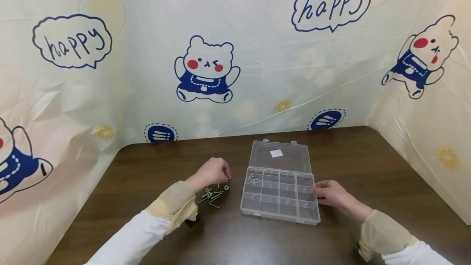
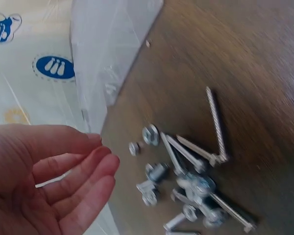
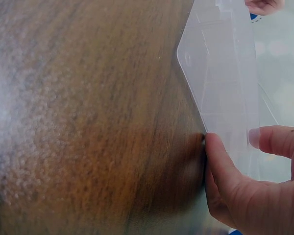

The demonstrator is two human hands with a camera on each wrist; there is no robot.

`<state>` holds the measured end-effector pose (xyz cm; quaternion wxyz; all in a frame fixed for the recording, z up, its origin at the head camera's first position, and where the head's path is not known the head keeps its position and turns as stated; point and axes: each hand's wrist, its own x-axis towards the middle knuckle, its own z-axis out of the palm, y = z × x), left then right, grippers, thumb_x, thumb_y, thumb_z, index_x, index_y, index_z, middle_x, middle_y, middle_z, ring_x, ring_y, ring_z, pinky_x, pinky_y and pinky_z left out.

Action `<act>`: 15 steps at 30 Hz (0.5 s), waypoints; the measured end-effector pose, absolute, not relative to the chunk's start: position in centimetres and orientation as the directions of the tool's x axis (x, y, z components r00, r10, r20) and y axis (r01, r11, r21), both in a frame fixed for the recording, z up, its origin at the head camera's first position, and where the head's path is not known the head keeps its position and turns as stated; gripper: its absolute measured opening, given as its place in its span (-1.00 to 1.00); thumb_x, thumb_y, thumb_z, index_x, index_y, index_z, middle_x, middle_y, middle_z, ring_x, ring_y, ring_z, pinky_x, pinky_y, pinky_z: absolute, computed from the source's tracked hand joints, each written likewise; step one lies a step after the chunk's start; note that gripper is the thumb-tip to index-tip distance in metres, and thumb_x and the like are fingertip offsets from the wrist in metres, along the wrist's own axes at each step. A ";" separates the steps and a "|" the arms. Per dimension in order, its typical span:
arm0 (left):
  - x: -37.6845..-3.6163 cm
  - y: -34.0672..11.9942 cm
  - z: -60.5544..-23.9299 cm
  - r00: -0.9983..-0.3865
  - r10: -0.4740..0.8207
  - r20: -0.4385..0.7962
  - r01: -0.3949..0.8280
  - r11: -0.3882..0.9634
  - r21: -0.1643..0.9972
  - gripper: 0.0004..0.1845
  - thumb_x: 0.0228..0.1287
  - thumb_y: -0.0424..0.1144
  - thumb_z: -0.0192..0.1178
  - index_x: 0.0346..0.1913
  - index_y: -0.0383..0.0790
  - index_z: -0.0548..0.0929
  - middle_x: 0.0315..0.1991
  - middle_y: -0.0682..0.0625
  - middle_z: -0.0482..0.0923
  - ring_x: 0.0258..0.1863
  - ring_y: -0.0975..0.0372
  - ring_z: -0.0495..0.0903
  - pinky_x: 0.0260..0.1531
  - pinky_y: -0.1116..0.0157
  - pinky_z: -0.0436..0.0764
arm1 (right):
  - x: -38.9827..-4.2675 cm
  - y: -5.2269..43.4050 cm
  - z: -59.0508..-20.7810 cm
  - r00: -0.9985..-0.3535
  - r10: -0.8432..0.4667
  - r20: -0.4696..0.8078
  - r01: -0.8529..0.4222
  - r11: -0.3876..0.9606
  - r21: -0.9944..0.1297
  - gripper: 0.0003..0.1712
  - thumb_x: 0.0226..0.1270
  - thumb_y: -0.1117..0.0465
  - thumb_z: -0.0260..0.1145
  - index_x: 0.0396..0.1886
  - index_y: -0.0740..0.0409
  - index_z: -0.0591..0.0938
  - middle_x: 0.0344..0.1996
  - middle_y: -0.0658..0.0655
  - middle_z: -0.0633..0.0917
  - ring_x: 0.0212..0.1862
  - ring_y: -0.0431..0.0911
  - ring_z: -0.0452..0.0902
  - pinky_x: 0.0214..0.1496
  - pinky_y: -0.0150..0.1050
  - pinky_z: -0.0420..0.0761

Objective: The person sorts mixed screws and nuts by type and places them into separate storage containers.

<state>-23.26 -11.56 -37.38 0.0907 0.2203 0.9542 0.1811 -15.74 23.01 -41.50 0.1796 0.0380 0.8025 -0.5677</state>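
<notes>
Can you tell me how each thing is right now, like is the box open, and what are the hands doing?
Clear plastic box: open, lid flat back, few screws in far-left compartments.
Pile of screws and nuts: loose on the table.
Left hand: above the pile; whether it holds anything, cannot tell.
Right hand: holds the box's right edge.

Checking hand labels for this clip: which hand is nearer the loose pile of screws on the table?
Left. The left hand hovers just above the screws; the right hand holds the clear organizer box at its far side.
</notes>
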 end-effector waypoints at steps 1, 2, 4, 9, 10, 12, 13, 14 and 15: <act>-23.3 -11.8 -37.5 -0.899 0.423 -0.110 0.357 0.855 0.376 -0.86 -0.15 -0.44 0.23 -0.61 -0.12 0.60 -0.62 0.13 0.50 -0.61 0.29 0.41 -0.56 0.36 0.42 | -15.7 23.0 -41.5 -0.933 -0.143 -0.331 0.265 0.353 -0.898 -0.52 0.24 0.36 0.07 -0.02 0.76 0.27 -0.16 0.44 0.52 -0.13 0.04 0.51 -0.08 -0.08 0.54; -23.4 -12.0 -37.5 -0.910 0.397 -0.121 0.329 0.869 0.370 -0.87 -0.16 -0.45 0.23 -0.62 -0.13 0.60 -0.62 0.12 0.50 -0.62 0.28 0.41 -0.58 0.35 0.41 | -15.7 23.0 -41.5 -0.933 -0.142 -0.331 0.266 0.348 -0.899 -0.52 0.24 0.36 0.07 -0.02 0.76 0.27 -0.16 0.43 0.53 -0.13 0.03 0.51 -0.08 -0.08 0.54; -23.5 -12.4 -37.6 -0.929 0.343 -0.141 0.275 0.893 0.357 -0.88 -0.16 -0.45 0.20 -0.62 -0.15 0.60 -0.63 0.11 0.49 -0.63 0.27 0.40 -0.60 0.36 0.39 | -15.6 23.0 -41.5 -0.934 -0.143 -0.327 0.263 0.345 -0.901 -0.51 0.23 0.36 0.07 -0.02 0.76 0.28 -0.17 0.42 0.53 -0.14 0.02 0.51 -0.09 -0.09 0.54; -23.5 -13.3 -37.8 -0.959 0.240 -0.151 0.179 0.926 0.332 -0.84 -0.15 -0.47 0.09 -0.68 -0.17 0.59 -0.75 0.10 0.45 -0.72 0.27 0.37 -0.69 0.37 0.31 | -15.6 23.0 -41.6 -0.937 -0.145 -0.319 0.257 0.334 -0.907 -0.52 0.22 0.37 0.07 -0.04 0.76 0.28 -0.21 0.37 0.55 -0.16 0.00 0.52 -0.10 -0.10 0.55; -23.4 -13.4 -37.9 -0.962 0.226 -0.150 0.167 0.929 0.330 -0.82 -0.16 -0.48 0.07 -0.71 -0.18 0.58 -0.77 0.10 0.44 -0.74 0.27 0.36 -0.72 0.37 0.29 | -15.6 23.0 -41.6 -0.937 -0.144 -0.318 0.257 0.333 -0.907 -0.53 0.22 0.37 0.07 -0.04 0.76 0.28 -0.21 0.37 0.55 -0.16 -0.01 0.52 -0.10 -0.10 0.55; -23.4 -13.7 -38.0 -0.967 0.208 -0.145 0.153 0.935 0.321 -0.79 -0.18 -0.49 0.06 -0.77 -0.17 0.52 -0.82 0.10 0.39 -0.78 0.27 0.33 -0.76 0.37 0.24 | -15.6 23.0 -41.6 -0.937 -0.145 -0.319 0.257 0.335 -0.907 -0.53 0.22 0.37 0.07 -0.04 0.76 0.28 -0.21 0.37 0.55 -0.16 -0.01 0.52 -0.10 -0.10 0.55; -23.3 -13.8 -38.1 -0.969 0.205 -0.137 0.154 0.937 0.315 -0.78 -0.20 -0.50 0.06 -0.80 -0.17 0.50 -0.84 0.11 0.38 -0.79 0.28 0.32 -0.77 0.38 0.23 | -15.6 23.0 -41.6 -0.936 -0.144 -0.320 0.258 0.336 -0.906 -0.53 0.22 0.37 0.07 -0.04 0.76 0.29 -0.21 0.37 0.55 -0.16 -0.01 0.52 -0.10 -0.10 0.55; -23.3 -13.9 -38.2 -0.970 0.201 -0.132 0.152 0.937 0.313 -0.77 -0.21 -0.51 0.06 -0.82 -0.16 0.47 -0.85 0.11 0.36 -0.80 0.28 0.32 -0.78 0.38 0.21 | -15.7 23.0 -41.6 -0.936 -0.144 -0.321 0.258 0.337 -0.905 -0.53 0.23 0.36 0.07 -0.04 0.76 0.29 -0.21 0.37 0.55 -0.16 0.00 0.52 -0.10 -0.10 0.55; -23.3 -14.0 -38.2 -0.972 0.195 -0.131 0.147 0.939 0.311 -0.76 -0.22 -0.51 0.06 -0.84 -0.16 0.44 -0.87 0.11 0.35 -0.81 0.28 0.32 -0.79 0.38 0.20 | -15.7 23.0 -41.6 -0.936 -0.145 -0.322 0.259 0.338 -0.905 -0.53 0.23 0.36 0.08 -0.03 0.75 0.29 -0.20 0.37 0.55 -0.16 0.00 0.52 -0.09 -0.10 0.55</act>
